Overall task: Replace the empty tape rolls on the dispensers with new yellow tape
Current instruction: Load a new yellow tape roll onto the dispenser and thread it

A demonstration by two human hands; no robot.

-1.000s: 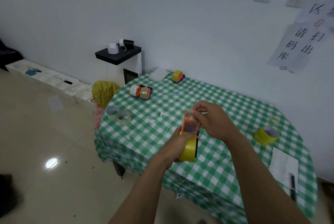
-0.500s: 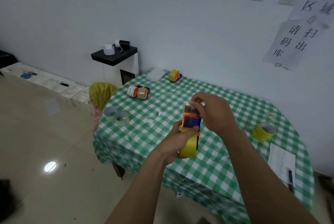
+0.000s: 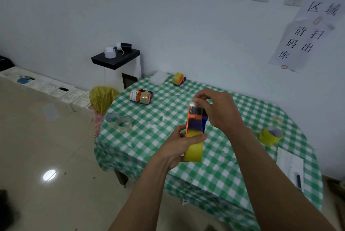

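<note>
This looks like a stockroom's dispatch corner. White paper notices with large black Chinese characters [image 3: 306,31], taped to the bare white wall, name an outbound area and ask for a code scan before goods leave. A bench draped in green-and-white checked cloth [image 3: 214,174] carries packing gear: orange and blue handheld tape dispensers [image 3: 141,96], clear tape rolls [image 3: 119,122], a yellow tape roll [image 3: 270,135], and a white paper sheet [image 3: 289,161] with a black pen [image 3: 298,182]. White cartons [image 3: 56,89] line the wall on a glossy beige tiled floor [image 3: 46,146].
</note>
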